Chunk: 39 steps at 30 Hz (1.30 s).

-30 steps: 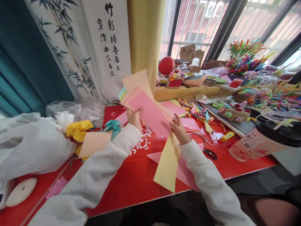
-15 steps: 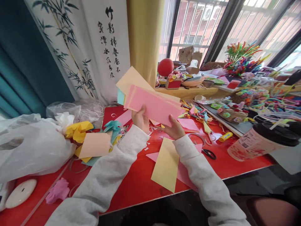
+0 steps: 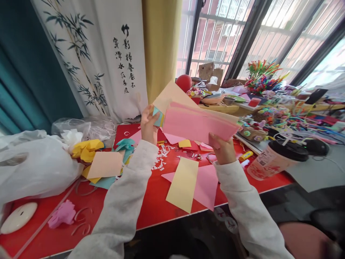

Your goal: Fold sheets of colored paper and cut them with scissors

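A fanned stack of coloured paper is held up above the table. Its front is a long pink sheet (image 3: pixel 188 124), with a cream sheet (image 3: pixel 174 95) sticking up behind and a light blue sheet (image 3: pixel 157 118) showing at the left edge. My right hand (image 3: pixel 224 148) grips the stack at its lower right, thumb on the pink face. At the left end, the fingers of my left hand (image 3: pixel 149 125) close on the edge of the blue sheet. Below on the table, a pale yellow sheet (image 3: pixel 183 184) lies across a pink sheet (image 3: pixel 206 185).
White paper scraps (image 3: pixel 161 158) lie on the red table (image 3: pixel 151 212). Plastic bags (image 3: pixel 40 167), crumpled yellow paper (image 3: pixel 87 150) and a peach sheet (image 3: pixel 105 164) are at left. A lidded paper cup (image 3: pixel 272 162) and a yellow glue stick (image 3: pixel 245 155) stand or lie at right.
The stack has moved right. My left hand has shifted from the pink sheet's lower edge to the stack's left end, and my right hand has moved right and taken hold of the lower right part.
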### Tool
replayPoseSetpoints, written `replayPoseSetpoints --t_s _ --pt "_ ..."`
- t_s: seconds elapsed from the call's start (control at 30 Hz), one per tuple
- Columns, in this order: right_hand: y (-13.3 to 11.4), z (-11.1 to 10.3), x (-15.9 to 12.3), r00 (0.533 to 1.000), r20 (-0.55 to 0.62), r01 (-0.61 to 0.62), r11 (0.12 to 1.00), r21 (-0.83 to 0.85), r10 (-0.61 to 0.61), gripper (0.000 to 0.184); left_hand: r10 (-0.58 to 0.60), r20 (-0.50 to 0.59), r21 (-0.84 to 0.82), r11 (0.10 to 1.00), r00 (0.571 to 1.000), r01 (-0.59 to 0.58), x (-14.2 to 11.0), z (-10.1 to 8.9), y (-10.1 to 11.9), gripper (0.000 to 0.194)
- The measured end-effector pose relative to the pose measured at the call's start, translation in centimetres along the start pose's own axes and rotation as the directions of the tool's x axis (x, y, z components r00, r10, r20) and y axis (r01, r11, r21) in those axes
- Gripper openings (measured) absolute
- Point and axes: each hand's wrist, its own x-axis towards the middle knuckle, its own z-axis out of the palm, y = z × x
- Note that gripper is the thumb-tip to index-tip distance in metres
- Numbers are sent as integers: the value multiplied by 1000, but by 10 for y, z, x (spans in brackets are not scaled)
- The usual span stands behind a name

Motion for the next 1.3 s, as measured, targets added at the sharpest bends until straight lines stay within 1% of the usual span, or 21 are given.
replayPoseSetpoints --t_s 0.03,0.1,0.17,0.23,0.3,0.37,0.43,0.5,0.6,0.63,0.7,0.73,0.77,0.83,0.93,1.0,1.07,1.1,1.13,1.2,1.3 --pt "-4 -6 -3 1000 -17 11 1000 -17 -12 28 45 64 62 997 997 -49 0 5 4 52" --pt "-8 -19 -9 998 -52 37 999 -39 -39 29 147 177 186 966 973 -180 -4 15 9 46" --pt "-10 -33 -17 994 -86 69 996 -48 -73 31 219 227 250 929 949 -274 -16 23 12 42" --pt "-9 -46 -28 991 -99 87 994 -63 -93 33 230 219 245 928 948 -282 -34 25 14 43" --pt "-6 -60 -41 990 -95 90 991 -94 -99 35 199 194 261 934 961 -246 -56 21 14 46" --pt "0 -74 -58 992 -81 82 988 -134 -94 36 180 178 354 906 968 -233 -80 14 12 41" --pt "8 -86 -77 995 -55 71 980 -184 -83 35 181 176 485 839 968 -245 -105 2 8 32" --pt "18 -98 -95 999 -5 38 967 -250 -40 33 165 173 605 760 971 -237 -128 -12 1 26" --pt "33 -113 -119 994 91 -28 943 -331 61 35 53 144 765 628 988 -145 -156 -39 -12 21" --pt "36 -117 -124 988 125 -41 938 -344 90 39 11 129 792 600 992 -110 -163 -49 -17 20" --pt "43 -122 -132 975 184 -54 933 -357 127 50 -59 107 815 577 993 -54 -173 -68 -28 17" --pt "45 -124 -133 969 203 -58 930 -362 140 51 -91 104 817 575 990 -33 -176 -76 -33 17" --pt "46 -126 -134 965 217 -62 928 -367 150 47 -123 105 818 575 987 -15 -178 -83 -38 16" --pt "49 -127 -133 963 222 -66 929 -364 155 36 -175 115 811 585 978 10 -180 -93 -44 18" --pt "50 -128 -130 972 204 -42 945 -324 113 28 -197 147 781 625 969 9 -176 -99 -47 28" --pt "50 -128 -128 979 190 -15 957 -291 73 27 -190 172 747 665 967 -3 -172 -97 -44 47" --pt "48 -126 -125 983 177 6 965 -264 42 25 -192 216 682 731 957 -8 -168 -92 -38 70" --pt "46 -125 -124 984 174 12 967 -255 33 23 -188 243 645 764 952 -13 -166 -88 -35 77" --pt "43 -124 -123 984 174 15 968 -250 29 22 -184 269 610 792 946 -19 -164 -84 -33 81" --pt "38 -121 -121 979 200 4 969 -249 47 25 -196 307 568 823 931 -14 -161 -77 -28 81" --pt "32 -118 -122 935 332 -45 968 -246 127 43 -294 325 561 825 899 67 -161 -70 -26 77"
